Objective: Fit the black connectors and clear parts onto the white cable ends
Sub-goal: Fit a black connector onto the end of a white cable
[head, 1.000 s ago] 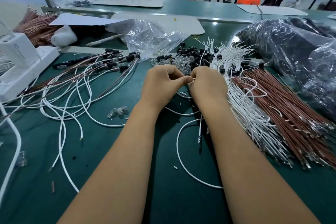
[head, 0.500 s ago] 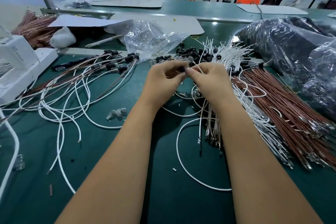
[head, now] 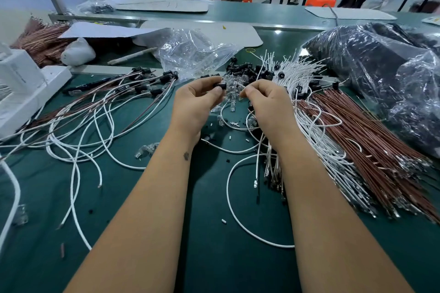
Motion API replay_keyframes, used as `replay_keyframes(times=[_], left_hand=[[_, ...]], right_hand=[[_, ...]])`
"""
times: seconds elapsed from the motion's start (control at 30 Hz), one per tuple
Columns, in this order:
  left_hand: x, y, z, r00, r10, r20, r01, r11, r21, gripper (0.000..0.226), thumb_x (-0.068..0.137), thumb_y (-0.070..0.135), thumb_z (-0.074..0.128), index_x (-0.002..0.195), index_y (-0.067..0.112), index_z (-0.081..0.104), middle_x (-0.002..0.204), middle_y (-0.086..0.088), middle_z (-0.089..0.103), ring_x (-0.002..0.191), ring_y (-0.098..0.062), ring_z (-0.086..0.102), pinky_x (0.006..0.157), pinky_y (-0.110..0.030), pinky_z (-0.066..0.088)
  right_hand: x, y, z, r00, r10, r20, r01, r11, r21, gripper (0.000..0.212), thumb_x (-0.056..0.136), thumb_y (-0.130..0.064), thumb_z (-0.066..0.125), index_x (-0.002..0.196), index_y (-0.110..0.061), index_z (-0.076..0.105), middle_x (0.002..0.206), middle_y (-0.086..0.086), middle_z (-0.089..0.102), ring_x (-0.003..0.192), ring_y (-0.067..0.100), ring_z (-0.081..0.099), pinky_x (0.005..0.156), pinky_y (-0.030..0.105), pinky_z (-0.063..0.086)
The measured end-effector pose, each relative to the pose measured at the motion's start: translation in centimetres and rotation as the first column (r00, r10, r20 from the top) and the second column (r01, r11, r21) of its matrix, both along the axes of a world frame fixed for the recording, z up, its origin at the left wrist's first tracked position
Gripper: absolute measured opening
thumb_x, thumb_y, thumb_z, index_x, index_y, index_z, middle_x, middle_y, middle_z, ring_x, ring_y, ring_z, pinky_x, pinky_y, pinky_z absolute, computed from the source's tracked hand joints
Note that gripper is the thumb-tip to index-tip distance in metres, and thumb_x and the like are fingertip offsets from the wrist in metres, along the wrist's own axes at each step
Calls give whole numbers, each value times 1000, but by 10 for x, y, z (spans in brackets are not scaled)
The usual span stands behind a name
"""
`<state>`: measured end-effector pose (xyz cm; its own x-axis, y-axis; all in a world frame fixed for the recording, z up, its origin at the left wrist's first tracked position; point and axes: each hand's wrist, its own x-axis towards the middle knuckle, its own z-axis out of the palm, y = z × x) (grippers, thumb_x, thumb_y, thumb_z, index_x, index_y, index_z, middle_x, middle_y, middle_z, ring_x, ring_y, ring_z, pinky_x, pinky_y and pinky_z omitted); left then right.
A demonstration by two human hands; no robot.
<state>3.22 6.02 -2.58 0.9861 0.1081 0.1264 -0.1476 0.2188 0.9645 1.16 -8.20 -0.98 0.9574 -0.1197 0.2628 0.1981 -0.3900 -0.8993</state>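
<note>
Crowding the bench [head: 214, 257], loose cables could snag the wrists. Left hand [head: 195, 102] pinches a black connector [head: 221, 85], right hand [head: 266, 100] pinches a white cable [head: 240, 87] end just beside it (tiny target): misalignment bends the tip.

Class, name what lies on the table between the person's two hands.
In the head view, between the left hand and right hand: a pile of clear parts.
</note>
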Motion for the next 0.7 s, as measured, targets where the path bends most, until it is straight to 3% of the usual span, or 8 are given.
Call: replay_keyframes(times=[0.1, 0.2, 0.33, 0.4, 0.5, 0.7], left_hand=[[-2, -1, 1, 999, -38, 3, 38, 998, -42, 21, 89, -7, 59, 95, 11, 68, 86, -3, 71, 80, -13, 68, 80, -23, 55], [-5, -3, 3, 997, -74, 4, 74, 997, -25, 22, 89, -7, 58, 98, 10, 68, 89, -5, 71, 83, -15, 68, 86, -26, 55], [-9, -4, 6, 994, -109, 5, 109, 993, -34, 18, 91, -3, 57, 99, 8, 69, 88, -5, 71, 81, -16, 68, 83, -25, 55], [-10, -4, 6, 994, -105, 13, 106, 994, -34, 18, 93, -2, 55, 97, 8, 69, 86, -4, 71, 79, -15, 68, 81, -24, 56], [-10, -5, 6, 997, -79, 27, 79, 997, -20, 21, 92, -4, 54, 94, 10, 69, 84, -2, 71, 79, -14, 68, 83, -25, 56], [-10, -1, 3, 993, -109, 46, 111, 993, -35, 27, 87, -10, 59, 104, 11, 65, 96, -6, 68, 88, -16, 66, 89, -29, 55]], right_hand=[[0, -2, -1, 999, 26, 34, -26, 1000, -6, 23, 95, -20, 55, 76, -20, 69, 59, -2, 55, 52, 7, 42, 49, 20, 37], [-1, -2, -1, 999, 39, 32, -37, 998, -41, 21, 94, -19, 57, 78, -18, 71, 49, -13, 51, 50, 3, 41, 52, 23, 40], [0, 0, -3, 999, 28, 34, -25, 996, -91, 18, 94, -21, 58, 84, -16, 72, 65, 0, 63, 55, 5, 48, 56, 24, 43], [0, 0, -3, 999, 10, 50, -5, 994, -108, 15, 93, -19, 59, 87, -18, 72, 66, -8, 62, 55, 1, 49, 56, 17, 42], [1, -1, -3, 996, -30, 80, 37, 996, -77, 13, 90, -10, 59, 94, -20, 67, 79, -11, 64, 71, 0, 58, 65, 15, 48], [0, -1, -3, 992, -25, 123, 39, 994, -106, 17, 88, -4, 63, 86, -21, 66, 78, -14, 62, 72, -3, 59, 65, 5, 45]])
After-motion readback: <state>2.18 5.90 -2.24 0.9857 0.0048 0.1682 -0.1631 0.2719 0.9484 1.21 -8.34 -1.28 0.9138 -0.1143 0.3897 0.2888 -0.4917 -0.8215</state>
